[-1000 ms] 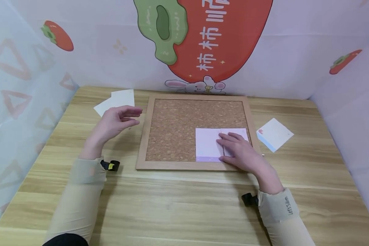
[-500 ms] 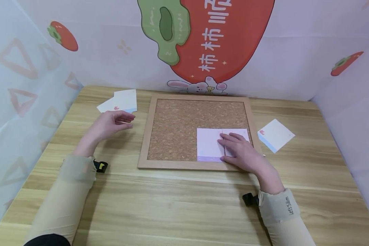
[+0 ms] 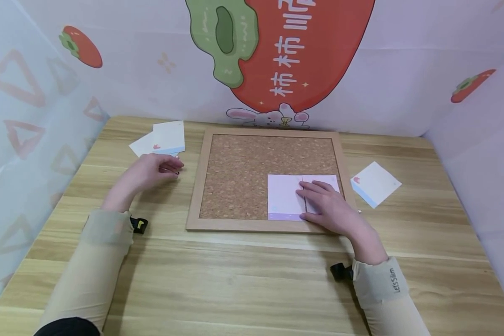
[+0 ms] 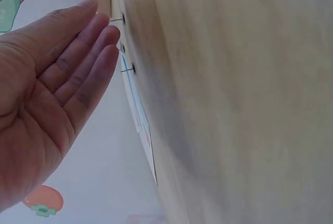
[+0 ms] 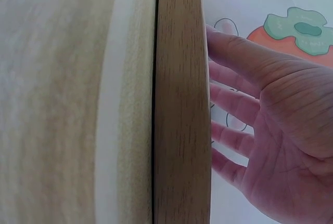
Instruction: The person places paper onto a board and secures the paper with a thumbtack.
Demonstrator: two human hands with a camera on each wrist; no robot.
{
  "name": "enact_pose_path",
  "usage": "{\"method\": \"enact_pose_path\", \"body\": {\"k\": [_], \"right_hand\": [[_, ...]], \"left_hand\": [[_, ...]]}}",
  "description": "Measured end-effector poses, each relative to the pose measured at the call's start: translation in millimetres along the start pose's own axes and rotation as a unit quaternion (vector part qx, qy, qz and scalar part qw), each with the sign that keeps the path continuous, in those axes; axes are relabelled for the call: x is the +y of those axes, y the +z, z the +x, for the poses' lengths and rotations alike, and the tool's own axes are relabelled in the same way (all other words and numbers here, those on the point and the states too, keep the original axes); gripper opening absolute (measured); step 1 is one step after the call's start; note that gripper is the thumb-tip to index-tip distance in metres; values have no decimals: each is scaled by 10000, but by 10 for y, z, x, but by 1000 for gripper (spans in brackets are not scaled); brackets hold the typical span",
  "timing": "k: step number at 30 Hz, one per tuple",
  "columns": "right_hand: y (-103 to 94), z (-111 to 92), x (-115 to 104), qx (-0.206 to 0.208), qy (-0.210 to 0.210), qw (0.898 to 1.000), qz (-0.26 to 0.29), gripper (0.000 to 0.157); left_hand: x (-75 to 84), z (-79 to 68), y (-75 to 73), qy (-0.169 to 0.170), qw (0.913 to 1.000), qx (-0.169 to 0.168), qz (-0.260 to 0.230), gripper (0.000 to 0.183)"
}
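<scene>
My left hand (image 3: 149, 171) hovers low over the table left of the corkboard, fingers loosely bent. Its fingertips come right up to a thumbtack (image 4: 123, 20) that lies point up on the wood; another thumbtack (image 4: 133, 69) stands the same way nearby. Just behind this hand lie two overlapping white notes (image 3: 169, 136) with blue edges. My right hand (image 3: 329, 207) rests with spread fingers over two purple-edged notes set side by side on the corkboard (image 3: 239, 182). The left note (image 3: 284, 193) shows almost whole; much of the right note (image 3: 329, 180) is hidden under the hand.
Right of the board lies another blue-edged note (image 3: 375, 184), turned at an angle. A small shiny tack (image 3: 360, 212) sits beside the board's right frame. A printed backdrop (image 3: 382, 93) closes off the table's far edge.
The left hand has drawn back left and lowered toward the table, uncovering more of the notes behind it. The right hand stays in place on the purple-edged notes.
</scene>
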State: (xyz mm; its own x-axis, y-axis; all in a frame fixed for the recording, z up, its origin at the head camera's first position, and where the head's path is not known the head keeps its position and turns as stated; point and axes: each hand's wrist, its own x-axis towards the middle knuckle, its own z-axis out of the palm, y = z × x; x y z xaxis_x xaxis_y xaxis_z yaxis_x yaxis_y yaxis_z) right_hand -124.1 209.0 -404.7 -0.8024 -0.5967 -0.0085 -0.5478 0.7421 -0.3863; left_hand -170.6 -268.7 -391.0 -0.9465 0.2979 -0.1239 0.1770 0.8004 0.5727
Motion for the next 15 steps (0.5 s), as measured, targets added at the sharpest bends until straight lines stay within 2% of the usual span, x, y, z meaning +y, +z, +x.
{"method": "enact_pose_path", "body": {"k": [15], "right_hand": [[-13,-2,-2,-16,-10,10000,6,57]], "left_hand": [[33,91,-5,307,9983,-307,398,22]]}}
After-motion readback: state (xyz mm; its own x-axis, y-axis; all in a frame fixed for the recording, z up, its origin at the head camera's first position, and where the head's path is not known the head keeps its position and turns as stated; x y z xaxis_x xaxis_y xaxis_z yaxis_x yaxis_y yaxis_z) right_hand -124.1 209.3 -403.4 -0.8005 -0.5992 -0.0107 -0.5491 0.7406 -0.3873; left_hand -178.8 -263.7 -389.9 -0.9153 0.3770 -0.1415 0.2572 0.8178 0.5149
